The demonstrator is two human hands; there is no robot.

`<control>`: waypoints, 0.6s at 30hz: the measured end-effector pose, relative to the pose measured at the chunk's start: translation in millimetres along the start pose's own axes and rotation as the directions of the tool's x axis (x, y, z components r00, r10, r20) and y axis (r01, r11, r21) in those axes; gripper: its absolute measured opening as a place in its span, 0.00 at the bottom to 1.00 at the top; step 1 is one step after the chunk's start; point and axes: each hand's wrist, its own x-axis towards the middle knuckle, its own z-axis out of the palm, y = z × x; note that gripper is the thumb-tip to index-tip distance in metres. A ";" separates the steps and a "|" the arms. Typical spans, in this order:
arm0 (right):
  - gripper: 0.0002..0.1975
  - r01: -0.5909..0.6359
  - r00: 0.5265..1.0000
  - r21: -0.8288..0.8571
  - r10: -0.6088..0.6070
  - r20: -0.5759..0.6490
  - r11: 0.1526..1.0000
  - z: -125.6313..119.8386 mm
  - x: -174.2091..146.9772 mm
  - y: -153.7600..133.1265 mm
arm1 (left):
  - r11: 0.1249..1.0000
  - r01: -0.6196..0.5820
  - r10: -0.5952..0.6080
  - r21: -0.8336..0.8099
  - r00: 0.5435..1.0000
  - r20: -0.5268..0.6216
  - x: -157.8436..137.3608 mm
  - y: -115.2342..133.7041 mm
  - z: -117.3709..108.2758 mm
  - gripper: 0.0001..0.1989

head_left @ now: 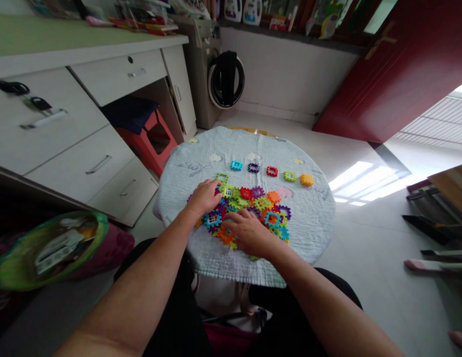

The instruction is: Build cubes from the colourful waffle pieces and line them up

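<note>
So a loose heap of colourful notched plastic pieces (241, 201) is piled on the near half of a small round table, which is covered with a pale printed cloth (308, 218). Behind the heap, 5 pieces are laid out in a row, gaps between them: light blue piece (236, 165), purple frame (253, 164), red frame (272, 167), green piece (289, 176) and orange piece (306, 180), left to right. The left hand (205, 199) is rested at the heap's left edge, fingers bent, just beside a green open frame (225, 174); whether anything's pinched there can't be told. The right hand (249, 232) is laid over the near part of the heap, fingers bent and slightly spread, its fingertips among the pieces; a firm grip can't be made out either. Between the 2 hands, a blue grid piece (213, 219) can be seen. Further back, a washing machine (201, 59) is parked with its round door (213, 82) swung open and black fabric (228, 74) draped over it.
</note>
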 end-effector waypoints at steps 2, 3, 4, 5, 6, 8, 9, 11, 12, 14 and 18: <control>0.17 0.070 0.997 -0.036 -0.069 0.036 0.997 11.2 6.8 -14.0 | 1.000 -0.003 0.003 -0.001 1.000 -0.008 -0.7 1.0 -0.8 0.18; 0.15 0.079 0.996 -0.057 -0.076 0.047 0.995 16.0 9.5 -17.2 | 1.000 -0.001 0.001 -0.003 1.000 -0.010 -0.8 1.4 -1.3 0.18; 0.13 0.078 0.996 -0.077 -0.074 0.053 0.994 19.9 11.8 -18.2 | 1.000 0.003 -0.003 -0.005 1.000 -0.009 -0.9 1.6 -1.8 0.17; 0.11 0.071 0.996 -0.093 -0.066 0.052 0.993 22.8 13.9 -17.5 | 1.000 0.010 -0.011 -0.006 1.000 -0.007 -0.7 1.7 -2.2 0.17; 0.10 0.059 0.998 -0.107 -0.054 0.044 0.993 24.8 15.6 -15.6 | 1.000 0.016 -0.016 -0.007 1.000 -0.004 -0.5 1.7 -2.6 0.17; 0.09 0.027 0.999 -0.123 -0.025 0.022 0.992 26.7 18.2 -10.6 | 1.000 0.022 -0.022 -0.009 1.000 0.004 0.3 1.0 -2.6 0.17; 0.08 0.009 1.000 -0.128 -0.007 0.012 0.992 27.0 19.1 -8.2 | 1.000 0.021 -0.021 -0.011 1.000 0.006 0.8 0.4 -2.2 0.18; 0.08 -0.037 0.999 -0.130 0.037 -0.006 0.991 26.7 20.1 -4.4 | 1.000 0.015 -0.015 -0.016 1.000 0.007 2.0 -1.2 -0.3 0.18; 0.08 -0.063 0.998 -0.119 0.062 -0.017 0.991 25.9 20.4 -2.5 | 1.000 0.011 -0.011 -0.016 1.000 0.007 2.5 -2.2 0.9 0.18; 0.10 -0.098 0.994 -0.054 0.095 -0.049 0.994 22.1 20.1 3.1 | 1.000 0.001 -0.001 -0.012 1.000 0.007 3.6 -4.0 3.4 0.18; 0.23 -0.150 0.968 0.171 0.179 -0.173 0.974 3.0 12.7 35.8 | 1.000 -0.008 0.008 -0.005 1.000 0.018 4.6 -6.4 6.1 0.19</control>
